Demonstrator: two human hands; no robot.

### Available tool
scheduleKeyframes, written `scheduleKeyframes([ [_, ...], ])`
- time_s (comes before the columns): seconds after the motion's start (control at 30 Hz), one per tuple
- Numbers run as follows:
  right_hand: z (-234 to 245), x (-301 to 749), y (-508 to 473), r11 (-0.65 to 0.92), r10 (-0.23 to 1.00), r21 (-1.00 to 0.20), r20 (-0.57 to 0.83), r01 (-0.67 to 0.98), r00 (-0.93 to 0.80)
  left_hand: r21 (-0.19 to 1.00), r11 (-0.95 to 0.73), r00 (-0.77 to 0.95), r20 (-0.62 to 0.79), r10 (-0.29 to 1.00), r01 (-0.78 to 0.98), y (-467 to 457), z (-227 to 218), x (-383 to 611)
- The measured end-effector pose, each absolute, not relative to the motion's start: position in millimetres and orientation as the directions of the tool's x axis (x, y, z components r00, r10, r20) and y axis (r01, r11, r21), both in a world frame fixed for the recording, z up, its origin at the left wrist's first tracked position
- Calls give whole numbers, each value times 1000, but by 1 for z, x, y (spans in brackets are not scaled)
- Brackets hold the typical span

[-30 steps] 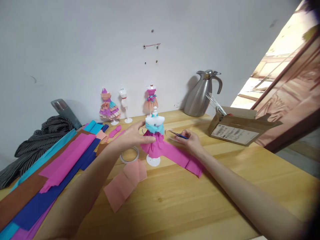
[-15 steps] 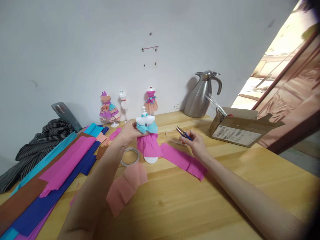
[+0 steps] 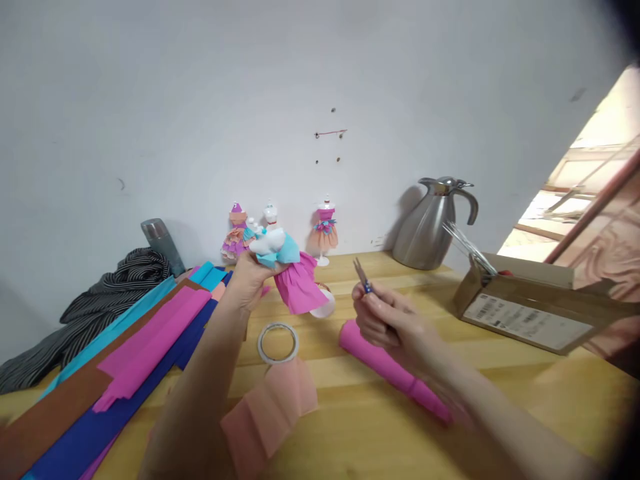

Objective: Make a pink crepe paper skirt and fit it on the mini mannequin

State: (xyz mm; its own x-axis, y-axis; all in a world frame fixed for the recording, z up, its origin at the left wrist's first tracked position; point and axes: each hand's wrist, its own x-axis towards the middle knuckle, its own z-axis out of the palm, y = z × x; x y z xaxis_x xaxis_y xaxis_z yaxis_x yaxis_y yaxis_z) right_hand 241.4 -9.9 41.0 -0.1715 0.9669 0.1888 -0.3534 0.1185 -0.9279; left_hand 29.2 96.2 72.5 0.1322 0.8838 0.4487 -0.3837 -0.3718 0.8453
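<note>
My left hand (image 3: 253,272) grips a small white dress form (image 3: 273,241) by its upper body, lifted and tilted with its neck toward the left. The form wears a turquoise paper top (image 3: 286,252) and a gathered magenta paper skirt (image 3: 299,283); its round white base (image 3: 324,304) points down to the right. In my closed right hand (image 3: 383,313) is a pair of small thread snips (image 3: 363,277), blades upward, apart from the form. Below that hand a magenta crepe paper strip (image 3: 400,377) lies on the table, partly covered by it.
A tape roll (image 3: 278,343) and a peach paper strip (image 3: 273,413) lie in front. Folded coloured papers (image 3: 150,347) and a striped cloth (image 3: 113,293) cover the left. Dressed forms (image 3: 326,227) stand by the wall. At right are a steel jug (image 3: 425,227) and a cardboard box (image 3: 530,313).
The dress form has been lifted off the table and tilted in my left hand. My right hand has turned the snips upright. The whole view has shifted.
</note>
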Motion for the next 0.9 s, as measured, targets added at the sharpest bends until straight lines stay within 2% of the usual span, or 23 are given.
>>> scheduleKeyframes([
  [0.07, 46, 231, -10, 52, 954, -925, 159, -378, -256, 839, -405, 106, 470, 876, -364, 94, 76, 25],
  [0.13, 44, 227, -9, 50, 948, -935, 155, -352, -277, 835, -427, 80, 480, 874, -346, 92, 79, 22],
  [0.47, 19, 231, -15, 157, 945, -952, 222, -261, -240, 828, -446, 23, 481, 877, -339, 89, 78, 30],
  [0.67, 9, 227, -17, 139, 947, -973, 185, -187, -261, 842, -426, -19, 446, 895, -331, 86, 83, 34],
  [0.9, 10, 221, -19, 59, 945, -956, 145, -287, -291, 851, -438, -1, 457, 889, -289, 87, 77, 34],
])
